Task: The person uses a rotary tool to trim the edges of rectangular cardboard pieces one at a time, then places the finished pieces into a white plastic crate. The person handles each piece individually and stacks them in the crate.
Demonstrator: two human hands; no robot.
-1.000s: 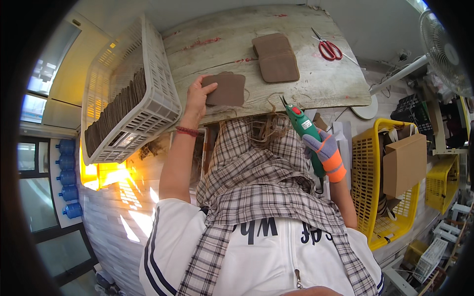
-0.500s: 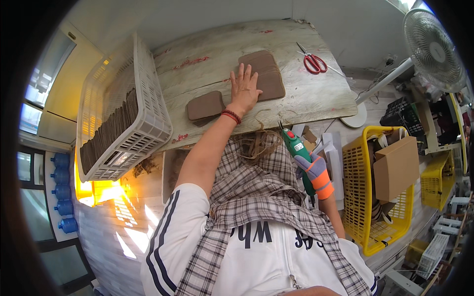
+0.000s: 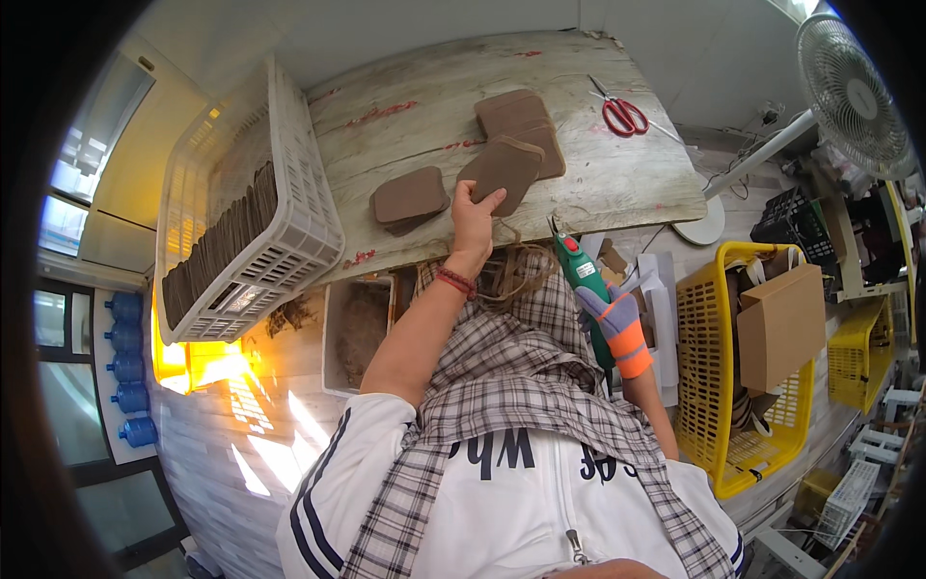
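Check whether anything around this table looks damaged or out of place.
Red patches mar the weathered, pale wood-grained tabletop, suggesting wear or staining. Thin brown strips sit tangled by its near edge, like stray scraps. Left of the bare left hand, the stack of flat, rounded brown pieces sits askew.

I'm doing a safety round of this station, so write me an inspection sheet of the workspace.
Surface: table pale and worn, with red marks
Work items: near stack and far stack of brown pieces on the table; white crate at left, packed with brown pieces
Clutter: red scissors on the table; brown strips over the lap
Left hand: bare, gripping brown material
Right hand: gloved, gripping a green tool
Cables: thin cords near the fan's base; routing unclear
Surroundings: fan and yellow crate at right; blue bottles at left
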